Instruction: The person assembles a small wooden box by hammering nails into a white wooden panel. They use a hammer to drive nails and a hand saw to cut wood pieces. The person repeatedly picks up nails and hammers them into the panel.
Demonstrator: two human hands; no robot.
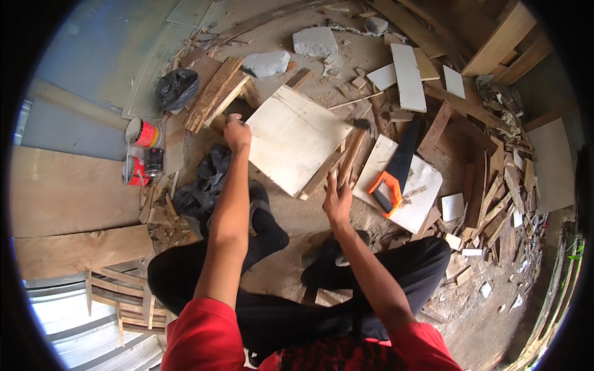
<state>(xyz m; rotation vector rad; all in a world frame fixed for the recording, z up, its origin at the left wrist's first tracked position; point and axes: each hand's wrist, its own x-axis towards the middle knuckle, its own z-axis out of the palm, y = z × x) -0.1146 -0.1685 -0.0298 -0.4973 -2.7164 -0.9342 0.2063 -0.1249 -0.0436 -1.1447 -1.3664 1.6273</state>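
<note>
A pale square plywood panel lies tilted on the dirt ground in front of me. My left hand is closed on its left edge near the upper corner. My right hand reaches with fingers spread to several thin wooden strips lying against the panel's lower right edge, touching them. A handsaw with an orange handle rests on another pale board just right of my right hand. My black-trousered legs and shoes are below the panel.
Red tins and a black bag sit at the left, beside large plywood sheets. Concrete chunks lie at the top. Scrap timber and offcuts litter the right side. A wooden ladder-like frame is lower left.
</note>
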